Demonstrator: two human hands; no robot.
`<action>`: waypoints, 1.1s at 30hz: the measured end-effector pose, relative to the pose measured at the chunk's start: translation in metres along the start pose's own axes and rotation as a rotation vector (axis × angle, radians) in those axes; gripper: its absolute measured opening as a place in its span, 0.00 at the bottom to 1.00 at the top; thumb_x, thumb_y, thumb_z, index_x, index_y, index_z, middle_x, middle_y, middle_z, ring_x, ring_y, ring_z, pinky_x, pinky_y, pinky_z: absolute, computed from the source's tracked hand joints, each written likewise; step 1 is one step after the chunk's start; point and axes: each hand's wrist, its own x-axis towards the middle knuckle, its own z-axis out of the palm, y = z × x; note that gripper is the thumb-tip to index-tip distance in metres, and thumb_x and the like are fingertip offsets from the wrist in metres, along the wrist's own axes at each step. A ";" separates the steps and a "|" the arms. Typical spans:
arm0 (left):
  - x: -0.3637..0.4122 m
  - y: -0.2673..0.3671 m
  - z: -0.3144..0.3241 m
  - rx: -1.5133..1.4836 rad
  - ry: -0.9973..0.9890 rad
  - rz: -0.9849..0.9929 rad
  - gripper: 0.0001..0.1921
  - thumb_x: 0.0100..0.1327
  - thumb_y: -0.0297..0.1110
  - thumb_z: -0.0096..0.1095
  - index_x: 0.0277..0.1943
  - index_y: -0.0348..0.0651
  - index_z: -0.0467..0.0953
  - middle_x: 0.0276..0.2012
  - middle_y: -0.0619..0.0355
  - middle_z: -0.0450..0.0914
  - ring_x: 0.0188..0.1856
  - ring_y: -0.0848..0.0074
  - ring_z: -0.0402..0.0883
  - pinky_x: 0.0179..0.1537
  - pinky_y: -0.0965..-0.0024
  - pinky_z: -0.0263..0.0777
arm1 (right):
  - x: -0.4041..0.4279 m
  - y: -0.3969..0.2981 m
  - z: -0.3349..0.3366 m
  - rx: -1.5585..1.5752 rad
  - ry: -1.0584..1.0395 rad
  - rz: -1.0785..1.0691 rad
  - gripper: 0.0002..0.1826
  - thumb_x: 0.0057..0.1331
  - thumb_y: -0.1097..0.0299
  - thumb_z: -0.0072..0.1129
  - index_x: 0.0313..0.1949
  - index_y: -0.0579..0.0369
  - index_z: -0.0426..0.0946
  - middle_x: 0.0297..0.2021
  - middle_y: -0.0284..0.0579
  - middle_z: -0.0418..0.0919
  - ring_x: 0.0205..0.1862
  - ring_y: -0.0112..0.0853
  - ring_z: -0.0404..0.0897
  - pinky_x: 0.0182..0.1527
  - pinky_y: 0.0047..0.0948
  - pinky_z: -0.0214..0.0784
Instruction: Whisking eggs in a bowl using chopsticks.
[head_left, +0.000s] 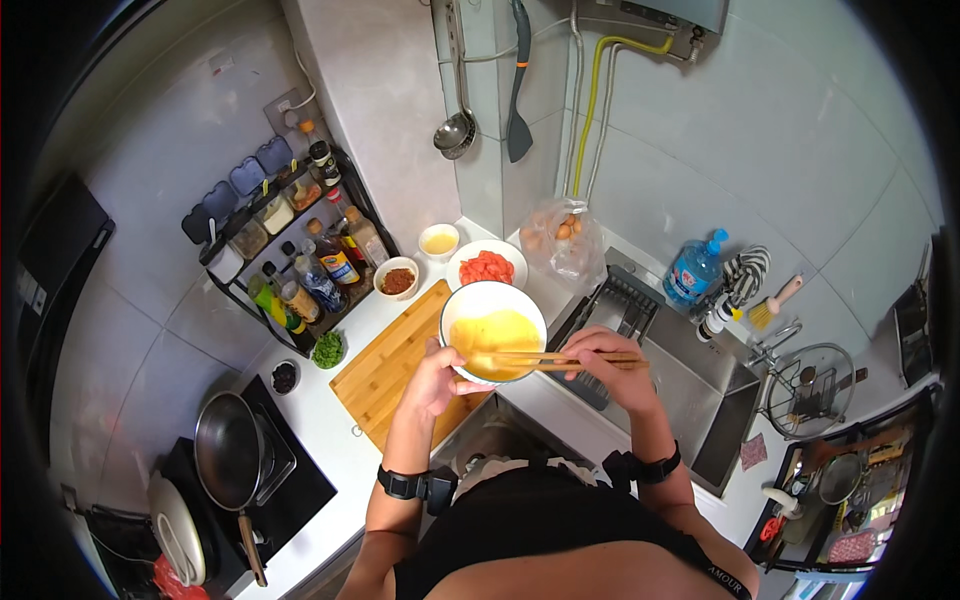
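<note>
My left hand (437, 375) holds a white bowl (493, 296) by its near left side, thumb at the rim. Yellow beaten egg (499, 337) lies in the bowl. With my right hand (611, 367) I grip a pair of wooden chopsticks (551, 358), whose tips reach into the egg. The bowl is above the right edge of a bamboo cutting board (405, 349). Just beyond it stands a white plate of chopped tomato (486, 267). Small bowls of red-brown seasoning (397, 281) and a pale yellow substance (439, 241) stand close by, as does a bowl of chopped greens (328, 349).
A frying pan (229, 450) rests on the cooktop at left, near a spice rack (262, 300) with several bottles. A plastic bag of eggs (564, 236) lies behind the sink (675, 382). A dish rack (619, 307) occupies the sink's left side. A blue bottle (691, 274) stands behind it.
</note>
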 end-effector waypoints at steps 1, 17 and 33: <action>0.000 0.000 0.000 0.005 0.000 0.004 0.30 0.48 0.27 0.50 0.53 0.31 0.47 0.55 0.36 0.60 0.49 0.47 0.73 0.38 0.47 0.79 | 0.001 0.003 -0.001 0.000 0.001 0.000 0.07 0.64 0.75 0.50 0.35 0.66 0.76 0.38 0.46 0.74 0.33 0.29 0.79 0.37 0.23 0.73; 0.001 0.001 -0.003 0.016 0.006 0.009 0.31 0.48 0.28 0.50 0.55 0.33 0.48 0.55 0.38 0.60 0.50 0.49 0.74 0.38 0.48 0.79 | 0.004 0.002 -0.007 -0.069 0.085 -0.046 0.07 0.64 0.76 0.49 0.34 0.66 0.77 0.35 0.45 0.73 0.29 0.26 0.76 0.34 0.22 0.70; 0.004 0.004 0.003 0.051 0.018 -0.021 0.32 0.46 0.27 0.50 0.56 0.34 0.48 0.54 0.39 0.60 0.51 0.49 0.72 0.38 0.49 0.80 | 0.000 -0.015 -0.014 -0.121 0.113 -0.015 0.09 0.64 0.75 0.49 0.31 0.65 0.78 0.35 0.45 0.73 0.26 0.27 0.76 0.32 0.22 0.70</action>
